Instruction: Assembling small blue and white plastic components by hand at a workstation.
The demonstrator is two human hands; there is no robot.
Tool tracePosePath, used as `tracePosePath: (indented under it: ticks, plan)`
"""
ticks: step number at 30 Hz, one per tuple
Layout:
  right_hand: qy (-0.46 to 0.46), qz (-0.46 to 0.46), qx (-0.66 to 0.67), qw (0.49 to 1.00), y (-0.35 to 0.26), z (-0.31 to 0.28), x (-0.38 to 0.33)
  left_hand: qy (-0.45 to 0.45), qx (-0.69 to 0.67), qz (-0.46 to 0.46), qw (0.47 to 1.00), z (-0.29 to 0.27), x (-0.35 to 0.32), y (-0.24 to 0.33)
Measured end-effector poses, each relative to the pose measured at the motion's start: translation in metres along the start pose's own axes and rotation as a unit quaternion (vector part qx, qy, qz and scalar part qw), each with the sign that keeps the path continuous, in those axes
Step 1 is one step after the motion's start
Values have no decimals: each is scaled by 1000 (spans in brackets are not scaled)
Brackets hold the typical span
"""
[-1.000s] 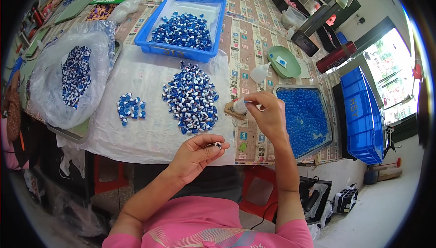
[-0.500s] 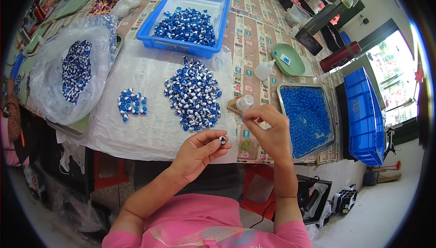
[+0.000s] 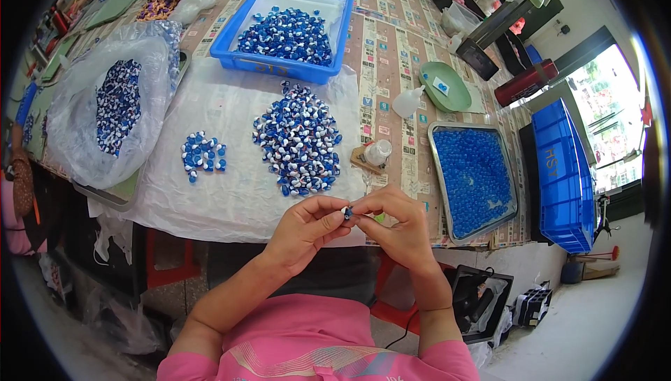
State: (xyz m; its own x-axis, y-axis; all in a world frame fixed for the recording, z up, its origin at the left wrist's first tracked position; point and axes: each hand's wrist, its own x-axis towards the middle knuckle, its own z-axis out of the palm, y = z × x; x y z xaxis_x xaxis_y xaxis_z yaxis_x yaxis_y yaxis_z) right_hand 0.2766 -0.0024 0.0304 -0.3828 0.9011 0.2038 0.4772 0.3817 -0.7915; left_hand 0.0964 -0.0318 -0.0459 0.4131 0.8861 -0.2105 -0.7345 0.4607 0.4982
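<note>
Over the near table edge, my left hand (image 3: pixel 302 233) is closed, pinching a small white-and-dark piece (image 3: pixel 346 210) between thumb and fingertips. My right hand (image 3: pixel 397 224) meets it from the right, its thumb and forefinger pressed together at the same piece. A bluish bit shows between the fingertips of both hands; most of it is hidden. Just beyond lies a heap of blue-and-white pieces (image 3: pixel 297 140) on white sheeting (image 3: pixel 231 206), with a smaller group (image 3: pixel 203 154) to its left. A small clear jar (image 3: pixel 378 152) on a wooden block stands beyond my right hand.
On the right is a metal tray of blue beads (image 3: pixel 472 178). A blue bin (image 3: pixel 279 74) with more pieces stands at the back, a plastic bag of pieces (image 3: pixel 63 122) at left. A white squeeze bottle (image 3: pixel 407 103) and green plate (image 3: pixel 454 91) sit behind the jar.
My right hand has come from beside the jar, with a small blue bead at its fingertips, down and left to the piece in my left hand. The left hand has barely moved.
</note>
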Motion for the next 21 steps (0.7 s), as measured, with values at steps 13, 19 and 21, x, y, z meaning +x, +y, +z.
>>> tracePosePath:
  ticks: [13, 19, 21]
  plan:
    - [-52, -20, 45, 997, 9, -9, 0, 12, 33, -30, 999, -2, -2, 0]
    - [-55, -34, 37, 997, 11, -6, 1, 10, 33, -30, 999, -4, -2, 1]
    - [-56, -21, 42, 997, 12, -6, 0, 10, 34, -31, 999, -4, -2, 0]
